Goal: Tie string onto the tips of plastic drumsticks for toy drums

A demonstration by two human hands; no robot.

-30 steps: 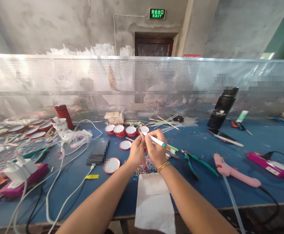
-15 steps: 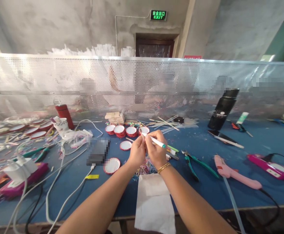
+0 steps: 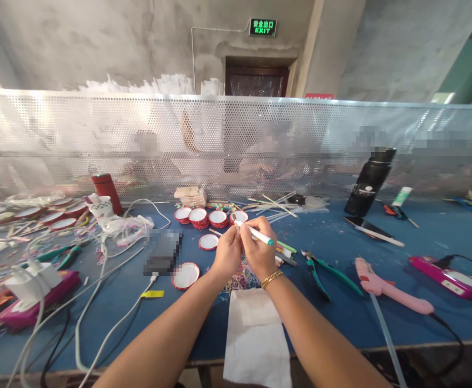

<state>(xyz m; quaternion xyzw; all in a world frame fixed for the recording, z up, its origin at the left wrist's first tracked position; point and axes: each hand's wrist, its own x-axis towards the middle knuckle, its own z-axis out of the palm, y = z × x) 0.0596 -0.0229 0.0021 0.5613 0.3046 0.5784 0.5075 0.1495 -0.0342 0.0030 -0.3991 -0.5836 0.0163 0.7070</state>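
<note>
My right hand (image 3: 258, 242) grips a white marker pen (image 3: 263, 236) with a green end, the way one holds a pen to write. Pressed up against it, my left hand (image 3: 228, 250) is closed, its fingertips pinched around something small that I cannot make out. Both hands are above a heap of thin coloured strands (image 3: 244, 275). Just beyond them stand red-rimmed white round lids (image 3: 218, 217), some stacked, and a single one (image 3: 185, 276) lies left of my left wrist. A white cloth (image 3: 255, 345) hangs over the table edge between my forearms.
Green-handled pliers (image 3: 335, 275) and a pink glue gun (image 3: 395, 288) lie to the right. A black bottle (image 3: 370, 183) stands behind them. On the left are a phone (image 3: 163, 253), white cables (image 3: 94, 296) and a red flask (image 3: 107, 193). A perforated metal screen (image 3: 207, 124) closes off the back.
Almost nothing differs. The green end of the marker has shifted very slightly to the left, while both hands keep their place and hold.
</note>
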